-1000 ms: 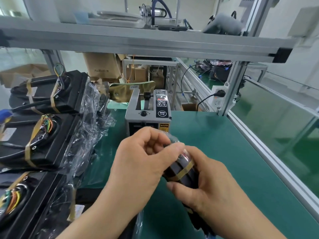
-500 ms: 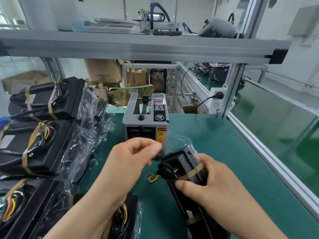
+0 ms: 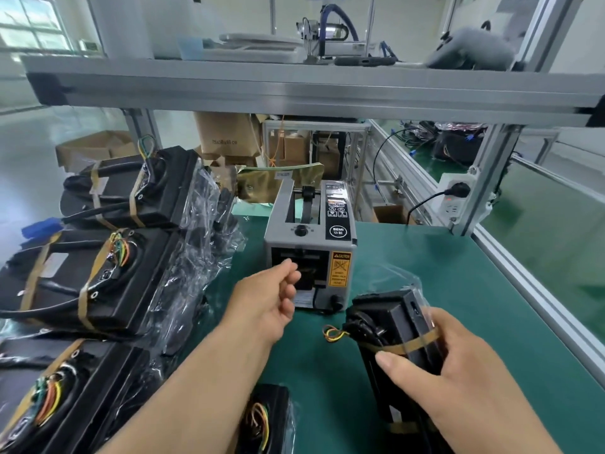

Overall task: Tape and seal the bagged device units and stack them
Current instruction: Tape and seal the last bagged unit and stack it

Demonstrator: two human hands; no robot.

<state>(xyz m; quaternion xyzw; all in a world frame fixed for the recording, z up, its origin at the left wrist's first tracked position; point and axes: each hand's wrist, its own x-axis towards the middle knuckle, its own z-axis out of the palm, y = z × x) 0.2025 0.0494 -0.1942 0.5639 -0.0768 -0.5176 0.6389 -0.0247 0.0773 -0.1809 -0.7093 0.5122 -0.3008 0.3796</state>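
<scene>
My right hand grips a black device unit in a clear bag, banded with brown tape, upright on the green mat; coloured wires stick out at its left. My left hand reaches to the outlet of the grey tape dispenser, its fingers loosely curled right at the slot; whether they pinch a strip of tape is not visible. Three taped, bagged units lie stacked along the left side. Another bagged unit lies near the bottom edge under my left forearm.
The green mat ends at an aluminium frame rail on the right. An overhead shelf beam crosses above the bench. A power strip with a black cable hangs on the frame post. Cardboard boxes stand behind the bench.
My left hand let go of the bagged unit and moved forward to the dispenser slot. My right hand shifted the unit to the right and lower.
</scene>
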